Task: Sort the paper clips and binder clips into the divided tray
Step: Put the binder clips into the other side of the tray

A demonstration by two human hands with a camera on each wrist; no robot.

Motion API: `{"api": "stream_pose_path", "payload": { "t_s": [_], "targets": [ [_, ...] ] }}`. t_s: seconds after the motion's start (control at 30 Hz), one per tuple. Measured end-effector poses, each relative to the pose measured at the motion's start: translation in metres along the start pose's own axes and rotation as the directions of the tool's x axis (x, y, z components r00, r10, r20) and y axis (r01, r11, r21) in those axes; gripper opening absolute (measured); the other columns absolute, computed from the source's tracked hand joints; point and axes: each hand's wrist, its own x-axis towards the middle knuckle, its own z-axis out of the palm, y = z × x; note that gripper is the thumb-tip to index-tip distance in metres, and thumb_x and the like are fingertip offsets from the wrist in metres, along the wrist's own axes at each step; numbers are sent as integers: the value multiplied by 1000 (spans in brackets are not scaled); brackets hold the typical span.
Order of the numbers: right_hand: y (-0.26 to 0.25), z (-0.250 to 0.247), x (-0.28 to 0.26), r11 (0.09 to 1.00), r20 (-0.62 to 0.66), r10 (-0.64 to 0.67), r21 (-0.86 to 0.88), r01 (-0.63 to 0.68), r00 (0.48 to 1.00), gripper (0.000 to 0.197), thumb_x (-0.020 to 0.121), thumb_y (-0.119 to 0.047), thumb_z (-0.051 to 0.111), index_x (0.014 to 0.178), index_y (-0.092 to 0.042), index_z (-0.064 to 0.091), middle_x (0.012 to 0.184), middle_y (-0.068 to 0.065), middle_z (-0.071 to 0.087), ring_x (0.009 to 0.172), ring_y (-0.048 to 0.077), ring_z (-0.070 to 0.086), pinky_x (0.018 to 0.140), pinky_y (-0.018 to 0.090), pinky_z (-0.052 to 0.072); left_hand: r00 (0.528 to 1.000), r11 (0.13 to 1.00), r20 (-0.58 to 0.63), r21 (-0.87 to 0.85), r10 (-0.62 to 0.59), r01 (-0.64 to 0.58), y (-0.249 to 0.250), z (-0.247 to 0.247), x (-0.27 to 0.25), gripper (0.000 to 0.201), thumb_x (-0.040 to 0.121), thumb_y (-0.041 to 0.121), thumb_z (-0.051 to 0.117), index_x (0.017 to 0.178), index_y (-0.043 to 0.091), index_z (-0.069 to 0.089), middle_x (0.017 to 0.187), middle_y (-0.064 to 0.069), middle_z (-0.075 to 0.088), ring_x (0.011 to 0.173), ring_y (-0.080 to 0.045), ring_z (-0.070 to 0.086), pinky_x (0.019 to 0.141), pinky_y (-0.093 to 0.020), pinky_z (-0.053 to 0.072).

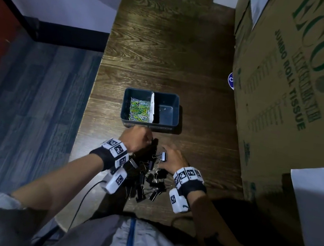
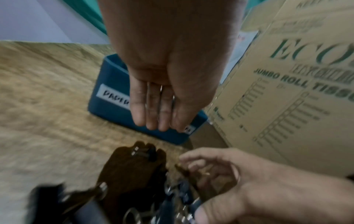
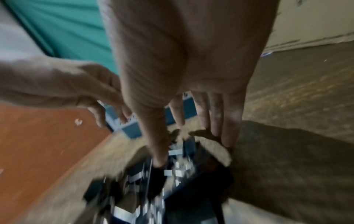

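The dark divided tray (image 1: 127, 106) stands on the wooden table; its left compartment holds coloured paper clips (image 1: 139, 108), and its right one (image 1: 165, 113) looks almost bare. Black binder clips (image 1: 148, 179) lie heaped near the table's front edge. My left hand (image 1: 145, 139) hovers between the heap and the tray's front wall (image 2: 107, 109). In the left wrist view its fingers (image 2: 153, 112) are straight and together, and I see nothing in them. My right hand (image 1: 166, 157) reaches over the heap's right side with spread fingers (image 3: 216, 121). Its thumb (image 3: 157, 151) touches the clips (image 3: 172, 174).
A tall cardboard box (image 1: 282, 96) printed "JUMBO ROLL TISSUE" walls off the table's right side. The table's left edge (image 1: 96, 86) drops to grey carpet. A white sheet (image 1: 314, 203) sits at the near right, and a black cable (image 1: 87, 195) hangs from my left wrist.
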Motion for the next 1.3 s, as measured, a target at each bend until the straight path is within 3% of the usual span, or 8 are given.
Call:
{"api": "stream_pose_path", "payload": {
  "t_s": [0.07,0.17,0.27,0.47,0.73,0.87,1.03,1.3],
  "targets": [
    [-1,8,-4,997,67,-12,-78,17,998,100,70,-31,87,148,-48,29,159,4,19,146,33,20,111,57,35,996,995,92,104,-2,-7,-13,21,-5,57,84,37,71,133,19,50,132,-6,55,115,-25,52,82,-37,48],
    [-6,19,-12,958,131,-50,-273,84,990,110,69,-38,87,155,-37,18,158,4,15,145,32,16,108,56,37,967,971,252,235,-20,-41,-21,46,-8,117,65,56,80,153,27,10,159,-6,15,142,-33,19,105,-55,36],
    [-6,30,-18,940,77,-93,-321,113,993,108,71,-33,87,155,-32,20,161,5,13,146,33,16,108,53,36,932,924,355,377,-72,-72,-13,64,-13,133,61,59,81,153,30,-10,162,-2,-9,148,-34,-1,114,-58,22],
    [2,36,-23,942,-70,-161,-310,132,984,87,71,-33,87,144,-30,40,141,5,38,129,31,39,98,45,45,971,950,237,304,0,-74,-10,78,-21,103,71,38,81,150,24,18,150,-6,24,132,-29,30,91,-44,48],
    [6,30,-24,987,-162,-61,-155,35,985,67,72,-36,86,128,-24,53,132,3,40,118,26,48,92,44,52,997,993,57,105,45,-51,-14,83,-29,70,86,20,68,145,23,31,125,-13,56,102,-32,61,78,-37,50],
    [10,29,-26,990,-182,-78,-134,54,980,34,78,-32,82,107,-23,65,121,3,52,110,22,54,88,40,53,999,982,19,180,49,-52,-11,82,-32,69,84,15,67,142,23,30,122,-10,57,92,-29,64,68,-33,47],
    [11,32,-24,992,-197,-54,-126,30,979,14,89,-18,72,102,-23,71,112,-3,61,98,19,63,82,37,56,983,943,134,289,128,-162,2,82,-32,80,79,20,76,142,31,28,121,-7,56,87,-28,65,74,-40,55],
    [21,16,-30,998,-221,33,-51,-45,975,10,94,-25,66,100,-28,74,106,-3,71,84,12,66,77,32,59,981,970,-7,148,194,-191,-2,66,-29,6,93,23,58,97,23,63,95,2,63,80,-21,63,64,-28,42]
  ]
}}
